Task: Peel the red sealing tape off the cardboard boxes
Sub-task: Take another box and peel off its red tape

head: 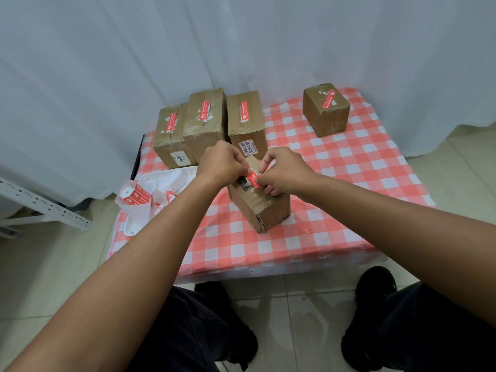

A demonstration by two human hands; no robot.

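Cardboard box (264, 208) stands on end near the middle of a table covered by a red-and-white checked cloth (335, 162), and both hands work at its top. Left hand (221, 163) has its fingers curled down onto the upper left edge of the box, with the fingertips at the red sealing tape (253, 180). Right hand (285, 171) grasps the box top from the other side, thumb and forefinger closing on the right end of the same strip; whether the tape end is lifted I cannot tell. The strip lies across the top face of the box, between the two hands.

Behind the held box three taller boxes stand side by side, touching: a left box (169, 138), a middle box (205, 127) and a right box (245, 122), each with a red strip on its top face. A fourth, smaller box (326, 111) sits well apart at the far right corner, also carrying a red strip. At the table's left edge a white tray (150, 183) holds a tape roll (135, 197) and loose red-and-white scraps. White curtains (107, 63) hang behind the table.
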